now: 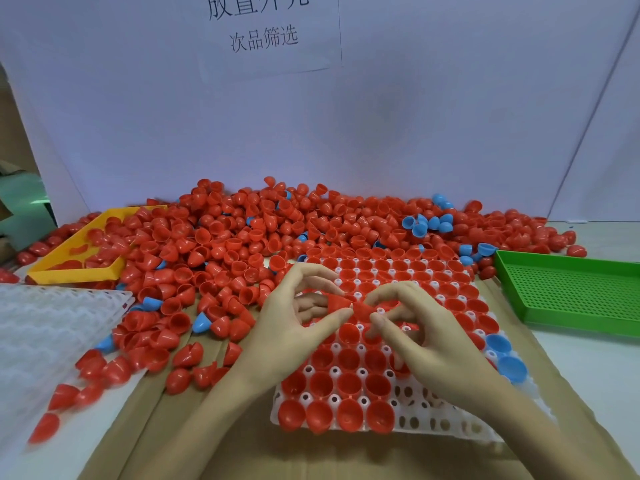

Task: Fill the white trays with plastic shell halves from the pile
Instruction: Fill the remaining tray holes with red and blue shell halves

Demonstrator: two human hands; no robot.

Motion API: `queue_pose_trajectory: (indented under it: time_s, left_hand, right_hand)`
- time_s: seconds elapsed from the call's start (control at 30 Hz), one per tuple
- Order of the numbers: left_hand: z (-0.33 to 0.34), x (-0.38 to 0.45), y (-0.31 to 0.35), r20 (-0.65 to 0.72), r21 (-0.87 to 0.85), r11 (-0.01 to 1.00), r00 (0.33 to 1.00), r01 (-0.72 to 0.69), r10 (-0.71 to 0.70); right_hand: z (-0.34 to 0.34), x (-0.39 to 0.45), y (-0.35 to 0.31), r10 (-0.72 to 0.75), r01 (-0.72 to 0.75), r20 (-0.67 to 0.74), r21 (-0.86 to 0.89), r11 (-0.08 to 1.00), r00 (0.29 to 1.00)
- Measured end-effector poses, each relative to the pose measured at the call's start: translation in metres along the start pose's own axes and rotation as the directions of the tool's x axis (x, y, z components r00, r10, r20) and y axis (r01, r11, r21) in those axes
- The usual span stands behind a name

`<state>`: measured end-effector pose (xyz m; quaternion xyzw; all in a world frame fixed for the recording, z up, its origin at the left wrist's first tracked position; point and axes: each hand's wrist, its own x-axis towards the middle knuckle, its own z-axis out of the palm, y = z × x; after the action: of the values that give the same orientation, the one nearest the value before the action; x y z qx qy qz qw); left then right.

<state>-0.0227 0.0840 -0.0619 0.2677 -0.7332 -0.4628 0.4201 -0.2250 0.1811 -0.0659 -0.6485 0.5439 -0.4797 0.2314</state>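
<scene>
Both hands hover over the white tray (415,415) near the middle of the tabletop (588,368), most of its cups filled with red shells. The left hand (294,317) pinches a red shell half (337,301) between thumb and forefinger; the right hand (419,327) pinches another red shell half (363,311) touching it. The pile (242,237) spreads across the far side, a second white tray (45,327) at left

White plastic grid tray (420,422) mostly filled, red shell halves (348,384) open-side up; red-and-blue shell pile (242,237) behind.
</scene>
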Motion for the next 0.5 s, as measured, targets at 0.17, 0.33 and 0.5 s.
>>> queue_pose_trajectory:
  time_s: [0.17, 0.33, 0.5]
  left_hand:
    - [0.0030, -0.0036, 0.0012, 0.117, -0.029, 1.000, 0.993, -0.001, 0.004]
    - [0.0060, -0.0068, -0.0007, 0.205, -0.033, 0.999, 0.978, -0.040, 0.046]
    - [0.0069, -0.0064, 0.0011, 0.136, -0.037, 0.995, 0.986, -0.091, 0.095]
  right_hand:
    - [-0.0017, 0.0014, -0.0019, -0.048, 0.048, 0.018, 0.033, 0.998, 0.999]
    - [-0.0058, 0.0009, 0.0018, -0.066, 0.070, 0.057, -0.079, 0.994, 0.996]
    - [-0.0061, 0.0001, 0.0016, -0.083, 0.085, 0.058, -0.032, 0.996, 0.995]
